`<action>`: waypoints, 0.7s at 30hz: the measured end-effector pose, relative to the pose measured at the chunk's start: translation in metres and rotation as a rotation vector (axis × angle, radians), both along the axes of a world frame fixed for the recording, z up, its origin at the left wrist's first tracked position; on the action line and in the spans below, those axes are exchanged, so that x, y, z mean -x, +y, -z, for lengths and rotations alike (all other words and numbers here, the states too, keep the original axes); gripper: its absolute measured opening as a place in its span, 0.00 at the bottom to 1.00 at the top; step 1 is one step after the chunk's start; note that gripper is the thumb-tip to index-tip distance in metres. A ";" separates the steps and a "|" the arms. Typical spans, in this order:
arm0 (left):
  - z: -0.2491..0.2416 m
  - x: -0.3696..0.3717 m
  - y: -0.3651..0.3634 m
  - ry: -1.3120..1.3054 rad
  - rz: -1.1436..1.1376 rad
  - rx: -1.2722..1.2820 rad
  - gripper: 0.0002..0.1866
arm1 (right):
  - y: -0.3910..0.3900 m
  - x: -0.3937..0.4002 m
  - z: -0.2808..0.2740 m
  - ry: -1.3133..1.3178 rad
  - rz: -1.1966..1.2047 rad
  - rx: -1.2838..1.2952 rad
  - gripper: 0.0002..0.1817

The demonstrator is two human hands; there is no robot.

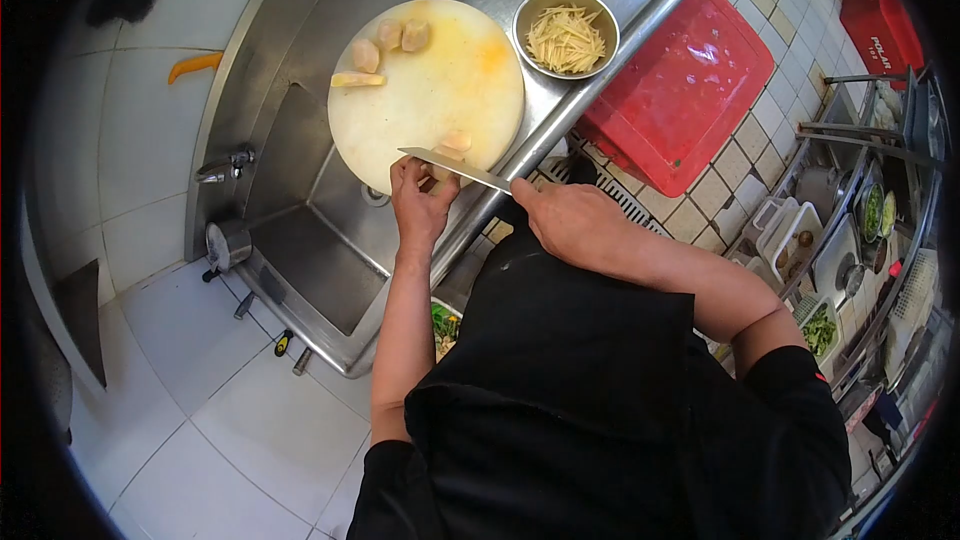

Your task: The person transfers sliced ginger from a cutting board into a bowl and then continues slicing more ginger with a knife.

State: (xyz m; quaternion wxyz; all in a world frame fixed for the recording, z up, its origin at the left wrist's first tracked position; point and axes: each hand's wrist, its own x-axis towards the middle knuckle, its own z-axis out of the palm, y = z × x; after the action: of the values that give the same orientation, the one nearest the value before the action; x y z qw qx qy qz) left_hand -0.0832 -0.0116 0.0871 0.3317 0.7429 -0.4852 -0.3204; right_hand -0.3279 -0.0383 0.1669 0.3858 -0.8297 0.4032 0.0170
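My right hand (572, 223) is closed round the handle of a knife (462, 168), whose blade points left across the near edge of a round white cutting board (430, 105). Close under the blade, the bent fingers of my left hand (420, 202) press on a pale piece of ginger (440, 173), which they partly hide. Just beyond the blade lie thin ginger slices (455, 142). Several peeled chunks, among them a ginger chunk (415, 36), and a flat yellowish ginger piece (357, 80) rest at the board's far left.
A metal bowl (521, 32) of pale shredded strips stands right of the board on the steel counter. The board overhangs a steel sink (300, 265) with a tap (226, 167). A red lid (690, 80) lies lower right, near a rack (850, 140) with containers.
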 end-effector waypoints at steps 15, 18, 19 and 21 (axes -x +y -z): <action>0.004 -0.002 0.000 -0.003 0.017 0.018 0.26 | -0.021 -0.027 -0.002 0.021 -0.020 -0.111 0.10; 0.006 -0.004 0.001 0.004 0.027 0.035 0.25 | -0.027 -0.039 0.015 -0.026 -0.017 -0.072 0.13; 0.007 -0.005 0.001 0.010 0.036 0.044 0.24 | -0.031 -0.044 0.020 -0.027 -0.018 -0.068 0.13; 0.009 -0.006 0.002 0.035 0.027 0.037 0.24 | -0.038 -0.053 0.029 0.007 0.003 -0.122 0.14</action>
State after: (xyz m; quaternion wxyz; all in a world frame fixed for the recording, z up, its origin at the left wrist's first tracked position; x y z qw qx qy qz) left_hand -0.0775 -0.0097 0.0776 0.3494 0.7243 -0.4952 -0.3287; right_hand -0.2753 -0.0761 0.1383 0.4340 -0.8040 0.4041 0.0440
